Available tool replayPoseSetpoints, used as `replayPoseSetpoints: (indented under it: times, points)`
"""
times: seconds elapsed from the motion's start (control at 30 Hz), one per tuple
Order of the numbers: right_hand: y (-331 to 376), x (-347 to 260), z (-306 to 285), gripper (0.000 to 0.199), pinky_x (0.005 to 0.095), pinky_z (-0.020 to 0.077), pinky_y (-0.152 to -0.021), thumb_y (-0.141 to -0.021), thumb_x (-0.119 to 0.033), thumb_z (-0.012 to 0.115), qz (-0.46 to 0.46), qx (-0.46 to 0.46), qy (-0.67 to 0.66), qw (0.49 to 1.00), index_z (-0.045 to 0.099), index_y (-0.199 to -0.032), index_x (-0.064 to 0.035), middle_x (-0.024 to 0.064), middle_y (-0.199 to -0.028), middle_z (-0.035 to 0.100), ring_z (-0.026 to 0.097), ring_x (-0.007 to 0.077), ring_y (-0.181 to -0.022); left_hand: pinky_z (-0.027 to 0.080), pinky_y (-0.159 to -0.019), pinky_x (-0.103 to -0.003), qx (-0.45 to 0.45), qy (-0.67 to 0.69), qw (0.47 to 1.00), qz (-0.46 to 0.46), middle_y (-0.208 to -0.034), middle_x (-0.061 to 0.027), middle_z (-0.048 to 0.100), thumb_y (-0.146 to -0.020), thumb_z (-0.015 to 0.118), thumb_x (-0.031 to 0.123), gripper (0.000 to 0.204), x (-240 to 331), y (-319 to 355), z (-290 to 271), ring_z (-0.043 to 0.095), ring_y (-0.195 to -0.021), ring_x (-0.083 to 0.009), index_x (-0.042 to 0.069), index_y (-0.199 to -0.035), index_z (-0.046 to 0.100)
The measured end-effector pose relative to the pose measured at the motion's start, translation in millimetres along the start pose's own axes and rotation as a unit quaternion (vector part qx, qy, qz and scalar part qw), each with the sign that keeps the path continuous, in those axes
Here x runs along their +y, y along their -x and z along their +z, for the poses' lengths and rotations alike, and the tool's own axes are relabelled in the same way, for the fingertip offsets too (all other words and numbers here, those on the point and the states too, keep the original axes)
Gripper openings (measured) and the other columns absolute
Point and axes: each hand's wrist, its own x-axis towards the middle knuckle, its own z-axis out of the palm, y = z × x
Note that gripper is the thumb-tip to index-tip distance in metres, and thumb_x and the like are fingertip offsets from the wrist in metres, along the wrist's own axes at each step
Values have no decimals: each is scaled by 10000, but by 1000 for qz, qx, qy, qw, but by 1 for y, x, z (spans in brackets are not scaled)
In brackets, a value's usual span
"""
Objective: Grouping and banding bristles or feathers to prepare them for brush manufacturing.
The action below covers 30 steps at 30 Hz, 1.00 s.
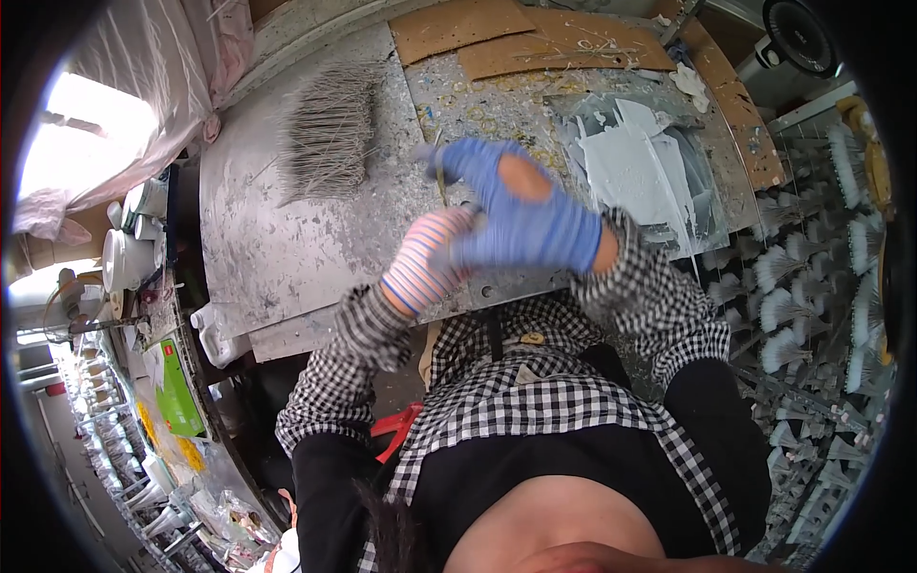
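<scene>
My left hand (428,256), in a white glove with pink and blue stripes, is closed near the table's front edge. What it holds, if anything, is hidden behind my right hand (521,212). That hand wears a blue striped glove with a round opening on its back and is smeared by motion. It crosses over the left hand, its fingers reaching up and left. A thin yellowish strip (439,180) shows by its fingertips, too blurred to name. Left of both hands, a large pile of thin grey wire-like stems (330,132) lies on the grey worktable (258,244).
At right on the table, white paste (635,162) covers a clear sheet. Yellow loops and scraps litter the middle; cardboard sheets (564,43) lie behind. White fan-shaped pieces (788,263) hang in rows at far right. White tubs (124,260) and a jug (218,334) stand at left.
</scene>
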Motion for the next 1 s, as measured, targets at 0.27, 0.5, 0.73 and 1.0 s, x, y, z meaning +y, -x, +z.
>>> replayPoseSetpoints:
  times: [0.27,0.5,0.73,1.0]
  points:
    - [-6,37,-4,642,268,579,-817,-895,-434,700,164,-77,-513,839,547,-1389,-53,138,-1167,679,701,185,-936,555,-693,-332,16,-103,995,6,-781,-50,679,-823,774,235,357,17,21,-7,665,-691,-187,29,-1075,626]
    - [-3,30,8,287,317,576,-713,-829,-346,780,72,16,42,996,787,-961,-91,67,-924,767,720,174,-809,561,-749,-360,-157,-513,842,57,-825,-172,691,-820,760,194,379,11,17,23,671,-800,-388,-4,-1110,617]
    - [-2,38,-4,338,353,573,-868,-859,-244,767,-88,-133,-455,876,710,-1139,-62,89,-1117,718,679,194,-1058,556,-797,-327,-61,293,949,-102,-905,-69,686,-885,751,189,348,-10,18,11,662,-795,-173,-29,-1122,617]
    - [21,-28,-10,314,359,539,-730,-803,-103,767,-363,18,-50,930,617,-1068,-26,95,-934,625,631,211,-820,536,-938,-397,-73,18,997,17,-1169,-164,636,-908,687,329,507,-19,5,32,609,-1122,-262,-12,-1258,555]
